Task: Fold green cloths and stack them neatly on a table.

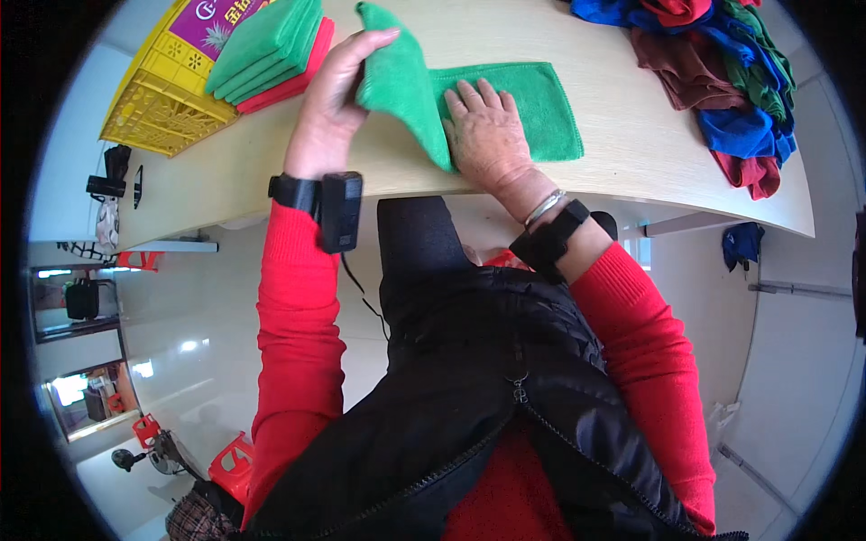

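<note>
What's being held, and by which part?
Green cloth: left hand holds it by the raised flap's left edge. Right hand lies flat on the cloth, gripping nothing.

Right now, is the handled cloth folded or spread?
Partly spread: green cloth lies flat under the right hand, its left side raised in the left hand.

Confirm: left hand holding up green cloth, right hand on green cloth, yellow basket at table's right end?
No: head view shows the yellow basket at the left end of the table. Left hand, right hand and green cloth are as stated.
</note>
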Tool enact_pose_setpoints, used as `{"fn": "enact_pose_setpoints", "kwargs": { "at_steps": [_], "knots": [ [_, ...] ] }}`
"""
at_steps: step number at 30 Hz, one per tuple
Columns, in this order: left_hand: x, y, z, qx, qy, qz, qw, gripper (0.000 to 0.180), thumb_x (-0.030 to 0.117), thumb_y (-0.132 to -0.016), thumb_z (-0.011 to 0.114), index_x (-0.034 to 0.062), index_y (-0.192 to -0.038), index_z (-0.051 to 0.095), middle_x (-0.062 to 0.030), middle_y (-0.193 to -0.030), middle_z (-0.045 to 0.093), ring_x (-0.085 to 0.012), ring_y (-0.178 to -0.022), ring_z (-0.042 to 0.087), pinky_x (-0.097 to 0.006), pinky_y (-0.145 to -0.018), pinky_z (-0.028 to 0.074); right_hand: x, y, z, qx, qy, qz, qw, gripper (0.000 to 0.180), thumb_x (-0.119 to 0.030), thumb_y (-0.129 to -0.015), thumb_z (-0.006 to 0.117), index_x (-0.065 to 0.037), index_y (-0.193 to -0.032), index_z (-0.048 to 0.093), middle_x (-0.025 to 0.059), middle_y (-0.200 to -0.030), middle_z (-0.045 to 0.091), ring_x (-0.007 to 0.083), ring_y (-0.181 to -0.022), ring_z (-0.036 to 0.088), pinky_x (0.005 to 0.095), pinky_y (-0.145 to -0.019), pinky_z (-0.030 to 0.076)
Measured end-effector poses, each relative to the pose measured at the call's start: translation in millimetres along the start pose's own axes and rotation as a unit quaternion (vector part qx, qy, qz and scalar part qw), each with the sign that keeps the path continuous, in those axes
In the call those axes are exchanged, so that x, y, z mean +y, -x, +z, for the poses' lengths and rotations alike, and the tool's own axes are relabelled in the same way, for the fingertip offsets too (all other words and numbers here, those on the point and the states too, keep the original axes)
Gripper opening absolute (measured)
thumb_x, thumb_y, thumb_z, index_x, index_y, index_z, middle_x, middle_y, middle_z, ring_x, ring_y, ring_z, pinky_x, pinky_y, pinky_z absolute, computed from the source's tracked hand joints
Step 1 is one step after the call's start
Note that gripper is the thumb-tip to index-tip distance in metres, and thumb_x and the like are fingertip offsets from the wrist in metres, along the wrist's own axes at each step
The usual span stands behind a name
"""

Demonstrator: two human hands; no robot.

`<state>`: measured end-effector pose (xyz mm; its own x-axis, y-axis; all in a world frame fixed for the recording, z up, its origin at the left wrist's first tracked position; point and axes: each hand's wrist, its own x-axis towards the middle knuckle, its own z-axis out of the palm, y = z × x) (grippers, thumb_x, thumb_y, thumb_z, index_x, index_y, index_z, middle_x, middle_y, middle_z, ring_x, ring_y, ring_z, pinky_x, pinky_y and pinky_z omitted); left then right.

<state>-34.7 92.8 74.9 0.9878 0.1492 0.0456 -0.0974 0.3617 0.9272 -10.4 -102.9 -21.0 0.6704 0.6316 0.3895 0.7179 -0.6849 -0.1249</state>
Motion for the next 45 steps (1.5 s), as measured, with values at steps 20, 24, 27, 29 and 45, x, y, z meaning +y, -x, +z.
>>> {"fn": "enact_pose_setpoints", "kwargs": {
  "at_steps": [20,24,27,29,45],
  "knots": [
    [-97,-66,141,-0.092,-0.608,-0.115,0.780,0.041,0.040,-0.088,0.069,-0.0002,-0.091,0.064,-0.0081,-0.073,0.069,-0.0173,-0.054,0.066,-0.030,-0.046,0.051,-8,95,-30,-0.094,-0.037,-0.092,0.991,0.043,-0.034,-0.090,0.061,-0.005,-0.122,0.064,0.0156,-0.133,0.056,0.0335,-0.131,0.046,0.0541,-0.118,0.025],
    [-94,-59,140,-0.117,-0.575,-0.129,0.800,0.043,0.041,-0.092,0.065,-0.0022,-0.091,0.063,-0.0084,-0.074,0.067,-0.0171,-0.056,0.065,-0.031,-0.049,0.053,-7,95,-38,-0.071,-0.035,-0.097,0.992,0.046,-0.031,-0.090,0.061,-0.004,-0.127,0.060,0.0155,-0.135,0.055,0.0314,-0.132,0.046,0.0536,-0.118,0.025],
    [-89,-43,123,-0.128,-0.457,-0.104,0.874,0.042,0.039,-0.096,0.061,-0.0033,-0.091,0.062,-0.0088,-0.075,0.065,-0.0166,-0.058,0.065,-0.031,-0.052,0.053,-8,98,-38,-0.046,-0.036,-0.091,0.994,0.050,-0.027,-0.089,0.057,-0.003,-0.133,0.056,0.0152,-0.138,0.052,0.0314,-0.135,0.043,0.0525,-0.119,0.023],
    [-82,-28,103,-0.100,-0.397,0.033,0.912,0.035,0.031,-0.100,0.058,-0.0029,-0.093,0.061,-0.0093,-0.075,0.063,-0.0196,-0.060,0.064,-0.031,-0.055,0.053,-9,98,-32,-0.018,-0.048,-0.076,0.996,0.054,-0.022,-0.090,0.051,-0.002,-0.140,0.051,0.0147,-0.144,0.048,0.0330,-0.140,0.038,0.0510,-0.121,0.021],
    [-101,5,34,-0.148,-0.779,0.212,0.572,0.058,0.040,-0.102,0.048,0.0087,-0.150,0.039,-0.0167,-0.156,0.037,-0.0332,-0.147,0.029,-0.048,-0.121,0.021,-11,102,-42,-0.006,-0.047,-0.094,0.994,0.057,-0.021,-0.087,0.060,0.001,-0.139,0.050,0.0192,-0.139,0.050,0.0352,-0.136,0.044,0.0510,-0.117,0.030]
  ]
}}
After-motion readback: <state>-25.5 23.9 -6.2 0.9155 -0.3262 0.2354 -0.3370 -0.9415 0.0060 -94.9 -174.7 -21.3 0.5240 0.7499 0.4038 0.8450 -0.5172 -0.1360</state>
